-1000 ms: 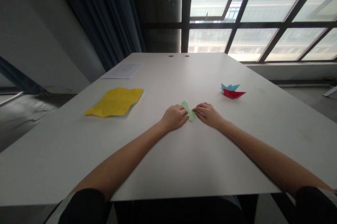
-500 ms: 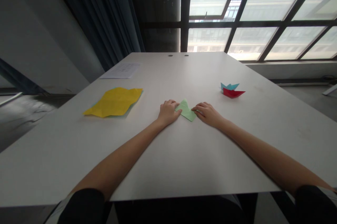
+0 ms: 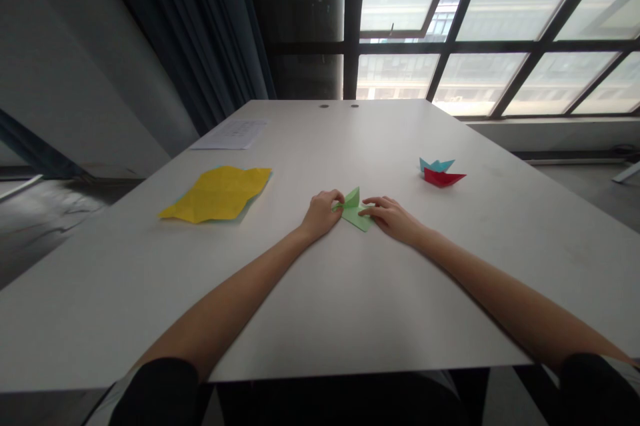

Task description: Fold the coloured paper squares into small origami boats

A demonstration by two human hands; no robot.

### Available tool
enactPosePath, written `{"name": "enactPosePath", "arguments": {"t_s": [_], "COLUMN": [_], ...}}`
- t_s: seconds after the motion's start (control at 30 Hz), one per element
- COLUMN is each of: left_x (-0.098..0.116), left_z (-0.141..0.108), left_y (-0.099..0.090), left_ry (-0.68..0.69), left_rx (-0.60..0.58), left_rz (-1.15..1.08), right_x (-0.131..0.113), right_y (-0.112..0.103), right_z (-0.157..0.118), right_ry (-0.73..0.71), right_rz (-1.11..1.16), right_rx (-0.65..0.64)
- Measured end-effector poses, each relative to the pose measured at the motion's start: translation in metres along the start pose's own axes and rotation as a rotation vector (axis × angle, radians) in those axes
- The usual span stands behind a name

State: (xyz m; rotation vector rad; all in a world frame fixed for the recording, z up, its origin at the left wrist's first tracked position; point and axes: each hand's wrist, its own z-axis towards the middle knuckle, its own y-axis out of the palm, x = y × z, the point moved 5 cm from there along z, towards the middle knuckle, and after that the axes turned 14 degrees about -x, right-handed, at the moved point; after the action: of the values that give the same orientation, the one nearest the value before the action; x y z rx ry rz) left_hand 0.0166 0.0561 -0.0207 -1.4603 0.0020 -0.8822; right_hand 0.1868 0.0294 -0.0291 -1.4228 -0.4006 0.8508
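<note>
A small piece of folded green paper (image 3: 356, 218) lies on the white table in front of me, one pointed flap of it standing up at the back. My left hand (image 3: 324, 209) pinches its left corner between thumb and fingers. From the other side, my right hand (image 3: 387, 214) reaches over the right part, fingers apart, with a fingertip or thumb touching the paper. Exactly how the folds lie under the right fingers is hidden.
A stack of yellow paper (image 3: 220, 194) with bluish sheets below lies to the left. Behind it is a printed white sheet (image 3: 233, 135). A red paper boat (image 3: 443, 178) and a blue paper boat (image 3: 436, 165) stand at the right on the white table (image 3: 320, 313).
The green paper's upper flap has lifted and now stands up, where it lay flatter before. My left fingers have curled in on the corner, and my right fingers have spread a little.
</note>
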Motion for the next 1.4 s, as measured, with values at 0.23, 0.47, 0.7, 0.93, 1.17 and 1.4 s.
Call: {"name": "enactPosePath", "arguments": {"t_s": [0.23,0.47,0.7,0.93,1.17,1.4], "left_x": [0.008,0.021,0.03,0.031,0.032,0.033], "left_z": [-0.003,-0.007,-0.01,-0.01,-0.01,-0.01], "left_y": [0.003,0.01,0.01,0.011,0.01,0.013], "left_ry": [0.1,0.282,0.203,0.135,0.102,0.123], "left_rx": [-0.036,-0.177,-0.152,-0.125,-0.146,-0.15], "left_rz": [0.032,0.376,0.449,0.42,0.458,0.517], "right_x": [-0.001,0.0,0.001,-0.006,-0.016,-0.023], "right_y": [-0.002,-0.001,0.001,0.0,-0.004,-0.006], "right_z": [0.002,0.001,0.001,-0.001,-0.001,-0.003], "right_ry": [0.006,0.037,0.008,-0.107,-0.208,-0.281], "right_rz": [0.069,0.064,0.003,-0.023,0.107,0.204], "right_rx": [0.011,0.024,-0.011,-0.017,-0.025,-0.074]}}
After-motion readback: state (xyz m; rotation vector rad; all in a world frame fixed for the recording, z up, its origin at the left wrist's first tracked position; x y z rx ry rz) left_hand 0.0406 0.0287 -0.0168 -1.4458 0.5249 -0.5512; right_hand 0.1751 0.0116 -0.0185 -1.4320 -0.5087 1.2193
